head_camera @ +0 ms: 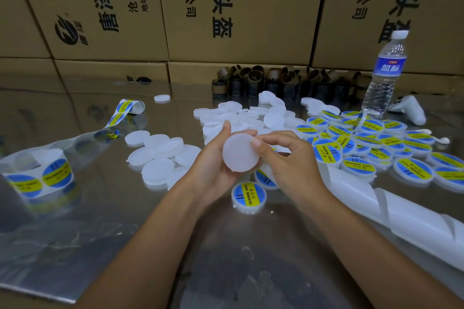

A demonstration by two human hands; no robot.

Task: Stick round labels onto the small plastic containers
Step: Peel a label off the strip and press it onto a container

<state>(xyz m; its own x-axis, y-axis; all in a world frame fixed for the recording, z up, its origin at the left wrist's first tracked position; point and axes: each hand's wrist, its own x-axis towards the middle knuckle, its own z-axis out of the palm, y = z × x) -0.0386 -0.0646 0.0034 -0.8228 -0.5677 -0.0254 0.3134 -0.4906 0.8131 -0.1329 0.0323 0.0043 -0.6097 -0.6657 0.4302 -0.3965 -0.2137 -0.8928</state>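
- Cardboard boxes (238, 7) with black print form a wall along the far side of a shiny metal worktop (100, 221).
- Left grip (216, 158) holds a plain white container (239, 153) above the middle of the worktop, thumb up along its left edge and fingers curled under it.
- Right grip (288, 158) pinches the same container at its right rim, thumb on the flat face, the other fingers curled behind.
- Its upturned face is blank.
- One labelled container (248, 195) lies just near of the hands, its blue and yellow label up.
- Many more labelled ones (364, 143) are heaped to the right.
- Unlabelled ones lie in a cluster (155, 155) left of the hands and in a far heap (238, 115).
- A label roll (37, 175) stands at the near left, its clear backing trailing toward a second strip (125, 108) farther off.
- White backing paper (376, 203) runs along the near right.
- A water bottle (384, 73) stands at the far right, a white controller (411, 110) just beside it.
- Dark short tubes (263, 80) line the foot of the boxes.
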